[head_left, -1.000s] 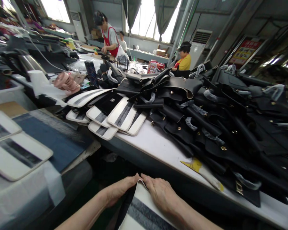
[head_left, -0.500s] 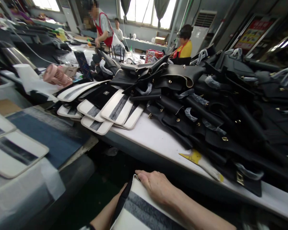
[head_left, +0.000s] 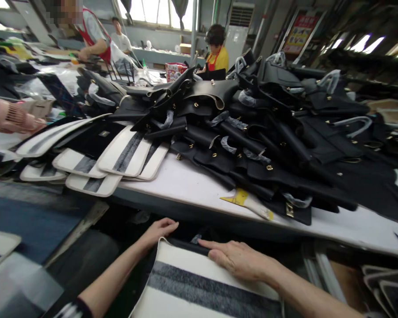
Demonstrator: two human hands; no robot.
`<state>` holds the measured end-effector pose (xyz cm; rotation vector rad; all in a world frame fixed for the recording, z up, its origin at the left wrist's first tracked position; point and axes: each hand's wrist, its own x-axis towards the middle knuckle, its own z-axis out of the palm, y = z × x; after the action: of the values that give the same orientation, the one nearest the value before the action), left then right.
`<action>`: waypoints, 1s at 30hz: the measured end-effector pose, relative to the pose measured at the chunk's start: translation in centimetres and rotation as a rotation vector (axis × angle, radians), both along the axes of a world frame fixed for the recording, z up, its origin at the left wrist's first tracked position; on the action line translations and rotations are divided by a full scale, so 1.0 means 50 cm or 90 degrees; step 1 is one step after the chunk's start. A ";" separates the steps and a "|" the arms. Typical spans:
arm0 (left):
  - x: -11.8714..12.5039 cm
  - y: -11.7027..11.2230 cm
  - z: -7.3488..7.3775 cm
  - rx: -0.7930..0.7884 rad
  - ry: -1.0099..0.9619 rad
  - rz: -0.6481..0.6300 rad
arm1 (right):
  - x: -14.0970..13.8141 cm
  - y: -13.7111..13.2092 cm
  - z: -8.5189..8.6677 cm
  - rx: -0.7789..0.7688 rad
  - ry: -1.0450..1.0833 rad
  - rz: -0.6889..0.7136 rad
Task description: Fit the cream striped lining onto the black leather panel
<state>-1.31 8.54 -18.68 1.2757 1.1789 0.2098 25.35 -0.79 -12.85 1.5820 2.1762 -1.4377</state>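
Note:
A pale bag piece, white with a smudgy dark band and a black far edge, lies low in front of me. Just past its far left corner is my left hand, loosely bent, the thumb and fingers apart and nothing visible between them. My right hand rests at the far edge, its index finger stretched along the black rim and its thumb on the white face. A scrap of clear plastic shows by that fingertip. The near end of the piece is cut off by the frame.
Across the white table lies a heap of black leather bags with wrapped handles. Striped white panels overlap at its left, beyond a blue board. A pink motor-like machine stands left; people work behind.
My view has swung right. My left hand has come out from behind the piece to its far left corner, and my right hand has shifted rightward along the far edge.

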 end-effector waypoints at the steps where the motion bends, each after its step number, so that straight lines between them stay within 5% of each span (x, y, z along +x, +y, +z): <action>1: 0.008 0.014 0.012 -0.001 -0.008 -0.052 | 0.022 -0.012 0.002 -0.006 -0.009 -0.009; 7: 0.030 0.051 0.085 -0.046 -0.011 -0.336 | 0.147 -0.074 0.010 -0.074 0.077 -0.086; 11: 0.026 0.050 0.082 -0.038 0.018 -0.382 | 0.186 -0.092 0.006 -0.121 0.166 -0.125; 16: 0.029 0.046 0.064 0.054 0.075 -0.398 | 0.163 -0.085 -0.003 -0.132 0.183 -0.149; 20: 0.054 0.034 0.086 0.227 0.143 -0.405 | 0.144 -0.069 -0.015 -0.074 0.169 -0.225; 24: 0.096 -0.041 0.132 0.470 0.120 -0.403 | 0.161 -0.101 -0.049 0.012 0.208 -0.432; 27: 0.132 -0.149 0.152 0.473 -0.010 -0.456 | 0.153 -0.187 -0.098 0.072 0.205 -0.656; 30: 0.168 -0.258 0.151 0.460 -0.066 -0.578 | 0.089 -0.293 -0.152 0.058 0.201 -0.854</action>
<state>7.09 -4.35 -11.13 2.2750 0.3259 0.0142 29.79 -15.45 -20.46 3.2851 1.0833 -1.8544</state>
